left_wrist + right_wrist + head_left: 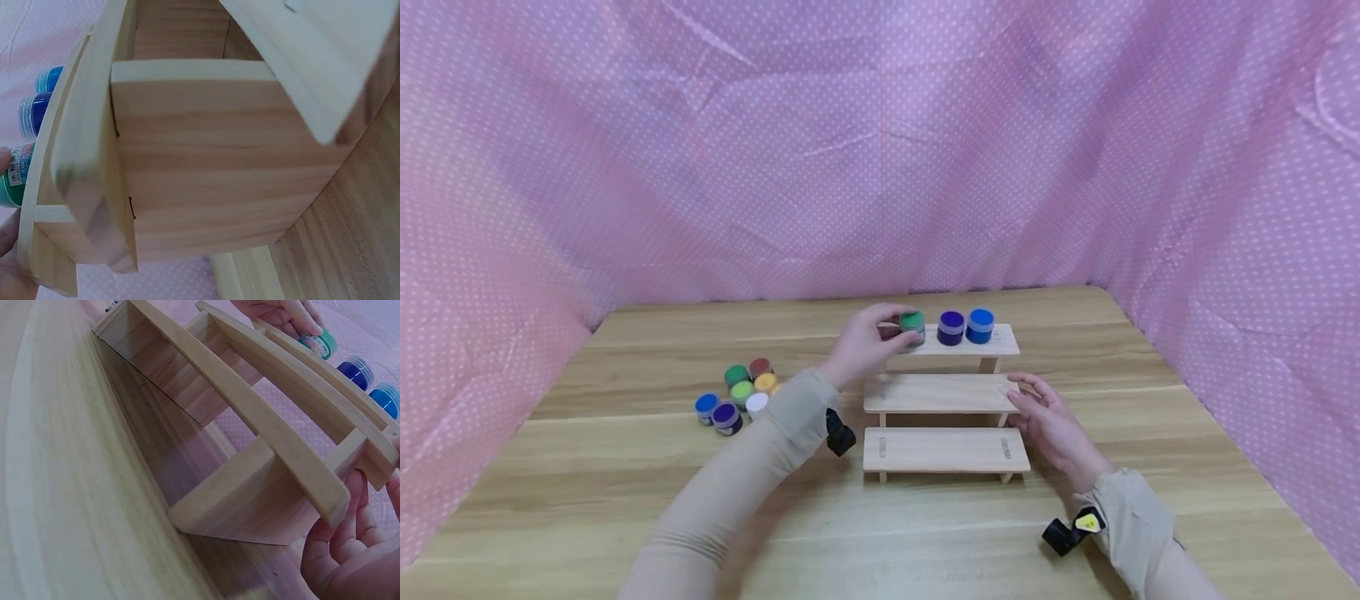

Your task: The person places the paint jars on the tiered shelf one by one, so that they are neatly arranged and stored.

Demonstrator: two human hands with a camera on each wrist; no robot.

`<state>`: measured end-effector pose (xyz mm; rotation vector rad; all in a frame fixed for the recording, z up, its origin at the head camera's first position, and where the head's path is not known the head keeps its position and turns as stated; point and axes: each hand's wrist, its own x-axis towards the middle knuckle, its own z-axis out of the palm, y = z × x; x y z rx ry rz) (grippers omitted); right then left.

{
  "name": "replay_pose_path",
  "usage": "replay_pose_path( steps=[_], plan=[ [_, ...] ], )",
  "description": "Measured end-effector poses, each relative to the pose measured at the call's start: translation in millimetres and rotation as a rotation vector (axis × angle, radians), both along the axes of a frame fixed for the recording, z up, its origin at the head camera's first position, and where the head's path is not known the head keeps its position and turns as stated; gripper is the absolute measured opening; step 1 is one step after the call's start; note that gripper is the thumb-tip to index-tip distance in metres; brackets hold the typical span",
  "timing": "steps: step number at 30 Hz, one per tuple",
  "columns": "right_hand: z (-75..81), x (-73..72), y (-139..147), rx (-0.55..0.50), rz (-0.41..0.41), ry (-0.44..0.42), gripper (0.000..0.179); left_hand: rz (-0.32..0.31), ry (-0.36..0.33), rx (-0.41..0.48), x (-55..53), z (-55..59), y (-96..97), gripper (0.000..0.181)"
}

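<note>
A small paint jar with a green lid [913, 325] sits at the left part of the top step of a three-step wooden display stand [946, 450]. My left hand [865, 343] pinches that jar between thumb and fingers; only its fingertips show at the edge of the left wrist view. To the jar's right, a purple paint jar [951, 328] and a blue paint jar [980, 326] stand upright on the same step. My right hand [1051, 421] grips the right end of the stand's middle step, fingers curled beneath the board in the right wrist view.
Left of the stand, several more paint jars cluster on the wooden table [625, 467], among them a blue jar [707, 407], a white jar [757, 405] and a brown-red jar [761, 368]. A pink dotted cloth [880, 167] hangs behind and at both sides.
</note>
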<state>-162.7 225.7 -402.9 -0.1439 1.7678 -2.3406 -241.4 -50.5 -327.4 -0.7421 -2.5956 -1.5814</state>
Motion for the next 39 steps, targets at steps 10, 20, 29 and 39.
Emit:
replay_pose_path(
  steps=[10,20,29,39],
  plan=[
    [0.7,1.4,-1.2,0.005,-0.016,0.001,0.020,-0.020,-0.014,-0.005,-1.6,0.6,5.2,0.035],
    [2.3,1.4,-0.7,0.002,-0.020,0.001,0.019,-0.060,-0.047,0.027,-3.2,2.6,6.8,0.035],
    [4.1,0.9,-1.5,-0.006,-0.014,0.001,0.019,-0.062,0.017,-0.021,-4.3,2.8,3.8,0.060],
    [3.0,2.5,-1.9,-0.031,0.010,-0.008,0.020,-0.043,0.082,-0.085,3.7,3.2,-11.8,0.061]
  ],
)
